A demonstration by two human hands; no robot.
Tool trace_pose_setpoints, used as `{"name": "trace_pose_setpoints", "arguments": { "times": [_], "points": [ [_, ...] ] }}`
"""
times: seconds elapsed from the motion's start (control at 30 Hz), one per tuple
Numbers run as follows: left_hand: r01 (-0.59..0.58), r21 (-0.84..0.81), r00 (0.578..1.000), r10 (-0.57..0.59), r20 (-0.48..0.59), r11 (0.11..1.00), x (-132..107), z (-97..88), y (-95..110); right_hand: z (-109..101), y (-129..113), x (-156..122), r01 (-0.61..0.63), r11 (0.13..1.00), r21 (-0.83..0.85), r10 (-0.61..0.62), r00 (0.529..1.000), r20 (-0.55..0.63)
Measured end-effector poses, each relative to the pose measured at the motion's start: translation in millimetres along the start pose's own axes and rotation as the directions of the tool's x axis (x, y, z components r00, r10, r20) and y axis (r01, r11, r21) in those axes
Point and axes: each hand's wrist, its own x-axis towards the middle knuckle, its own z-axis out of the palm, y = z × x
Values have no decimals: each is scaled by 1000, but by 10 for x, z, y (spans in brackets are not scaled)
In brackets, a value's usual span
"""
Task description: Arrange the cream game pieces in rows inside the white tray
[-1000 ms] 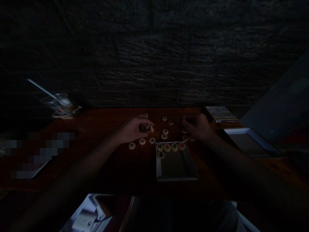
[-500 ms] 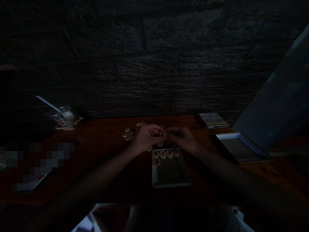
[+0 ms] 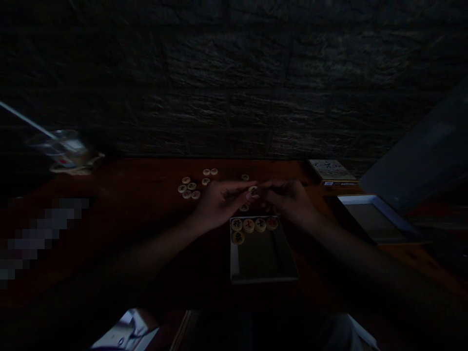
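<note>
**Two bare hands meet over a round cream xiangqi piece, just above a shallow white-rimmed tray.**

From the head view, the left hand and right hand are half-closed, fingertips together around the piece, though which hand grips it is hard to tell. Just below the hands, five cream pieces with red and black characters sit packed against the tray's far wall, which seems to keep them in line. Beyond the left hand lies a loose cluster of cream discs; past the right hand are a white-edged lid and a small printed box.
</note>
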Motion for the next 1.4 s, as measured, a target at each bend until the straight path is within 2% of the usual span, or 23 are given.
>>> {"name": "trace_pose_setpoints", "arguments": {
  "times": [0.13, 0.37, 0.57, 0.77, 0.97, 1.13, 1.4],
  "points": [
    [-61, 93, 998, 60, 15, 994, -26, 15, 21, 28, 9, -14, 12, 1000, -16, -12, 1000, -27],
    [-52, 46, 999, 52, 4, 998, -21, 81, -12, 49, -5, -29, 30, 999, -12, -31, 999, -43],
    [-45, -89, 995, 37, -93, 995, 12, 102, -20, 25, -5, -16, 62, 997, 40, -61, 998, -29],
    [-22, -95, 983, 4, -185, 995, 14, 116, 67, 30, 18, -17, 123, 992, 36, -123, 992, 14],
    [-23, -104, 982, 3, -190, 994, 7, 103, 84, 48, 6, -23, 85, 993, 85, -84, 996, -15],
    [-9, -158, 993, -10, -116, 987, -12, 117, 55, 41, -33, -30, 78, 993, 84, -74, 996, -48],
    [-13, -148, 997, 2, -73, 989, -30, 158, 45, 39, 30, -37, 56, 998, 36, -53, 996, -72]
  ]
}}
